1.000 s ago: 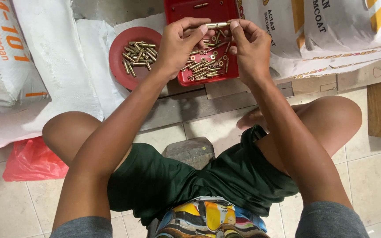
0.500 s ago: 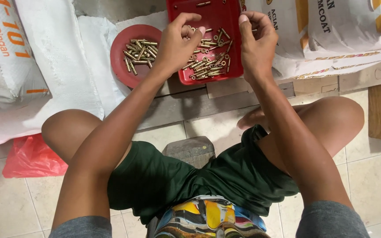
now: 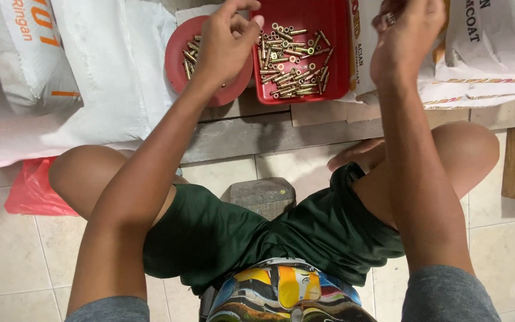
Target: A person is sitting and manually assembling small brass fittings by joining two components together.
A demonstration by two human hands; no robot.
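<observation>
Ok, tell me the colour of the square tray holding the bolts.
Red; the square tray shows clearly in the head view.

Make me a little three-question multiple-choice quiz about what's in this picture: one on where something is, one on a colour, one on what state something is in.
1. Where does the round red dish sit relative to the rectangular red tray?
A. To its left
B. To its right
C. Stacked inside it

2. What colour are the person's shorts?
A. White
B. Dark green
C. Orange

3. What is the state of the rectangular tray?
A. Empty
B. Covered with a lid
C. Holding a loose pile of brass-coloured bolts

Answers:
1. A, since the dish lies left of the tray, partly under the left hand.
2. B, since the fabric over both thighs is dark green.
3. C, since many small metal pieces lie scattered in the open tray, while the right hand is raised beside it.
</observation>
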